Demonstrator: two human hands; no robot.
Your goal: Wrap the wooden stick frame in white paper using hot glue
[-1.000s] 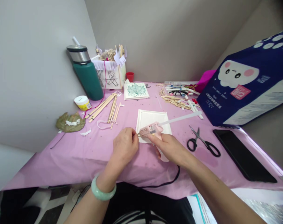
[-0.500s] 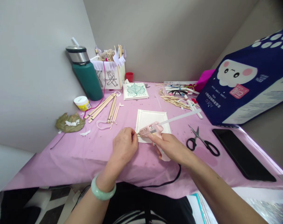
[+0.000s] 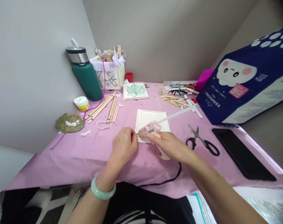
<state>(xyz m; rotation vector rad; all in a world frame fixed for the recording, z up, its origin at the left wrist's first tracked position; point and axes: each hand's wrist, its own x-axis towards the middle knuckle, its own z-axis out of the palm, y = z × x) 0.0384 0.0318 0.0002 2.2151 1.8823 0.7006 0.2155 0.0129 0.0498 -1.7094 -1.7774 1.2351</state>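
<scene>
Glue gun (image 3: pixel 148 130), pink, sits gripped in the right hand (image 3: pixel 168 147), its long axis slanting up-right, nozzle pointing left toward the left hand (image 3: pixel 124 147), whose fingertips (image 3: pixel 133 133) pinch narrowly on something hidden, beside the lower-left corner of the white card frame (image 3: pixel 153 119).

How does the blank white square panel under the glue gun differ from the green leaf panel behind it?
The white panel is blank, while the leaf panel shows a green leaf design. The white panel lies nearer the camera, partly covered by the pink glue gun; the leaf panel lies further back, uncovered. Both lie flat on the pink tablecloth.
</scene>
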